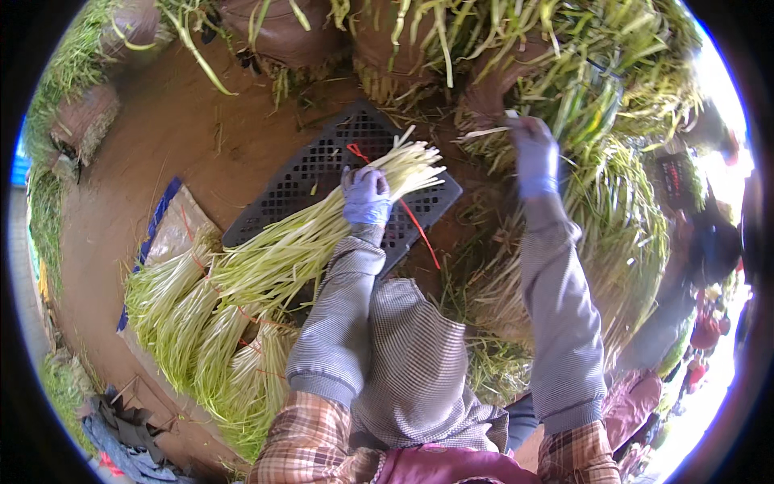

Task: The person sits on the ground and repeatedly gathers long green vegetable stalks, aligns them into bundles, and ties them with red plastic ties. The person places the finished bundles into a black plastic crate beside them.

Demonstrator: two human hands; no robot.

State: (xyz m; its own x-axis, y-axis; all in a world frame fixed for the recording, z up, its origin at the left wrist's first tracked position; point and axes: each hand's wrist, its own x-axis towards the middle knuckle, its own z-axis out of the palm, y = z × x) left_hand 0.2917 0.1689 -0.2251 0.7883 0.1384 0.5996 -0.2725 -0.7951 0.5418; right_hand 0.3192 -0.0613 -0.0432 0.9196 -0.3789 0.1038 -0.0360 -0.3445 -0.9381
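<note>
My left hand (366,195), in a thin bluish glove, is closed around a bunch of pale green leafy stalks (284,242). The bunch lies across an upturned-looking black plastic crate (290,172), its white ends pointing up and right. A red string (421,233) runs beneath the bunch on the crate. My right hand (535,148), gloved too and slightly blurred, holds a thin whitish stalk (487,131) between its fingers, right of the crate, beside a heap of long green stalks (611,212).
Several bunches tied with red string (175,314) lie on a sheet with a blue edge (158,212) at the left. Brown wrapped bundles of greens (290,36) line the top. Dark cloth (127,435) lies at lower left. Blurred people (713,242) appear at far right.
</note>
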